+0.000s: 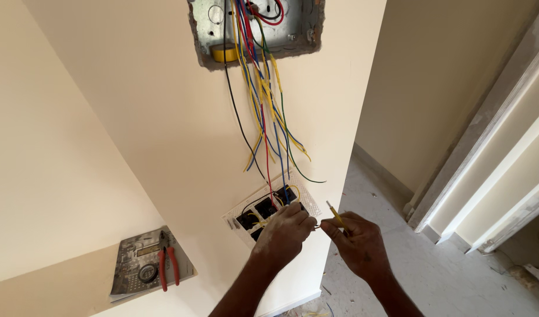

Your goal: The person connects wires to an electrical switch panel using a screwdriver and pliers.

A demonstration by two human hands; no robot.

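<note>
Left hand (284,230) grips switch plate (268,210) — right hand (358,242) holds yellow screwdriver (335,215)

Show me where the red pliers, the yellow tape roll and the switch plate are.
red pliers (169,269), head view, on the red handles.
yellow tape roll (224,53), head view, on its outer side.
switch plate (234,218), head view, on its white left edge.

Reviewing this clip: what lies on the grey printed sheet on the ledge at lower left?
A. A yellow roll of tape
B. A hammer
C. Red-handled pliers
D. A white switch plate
C: the red-handled pliers lie on the grey printed sheet on the ledge, next to a small round object, away from both hands.
</note>
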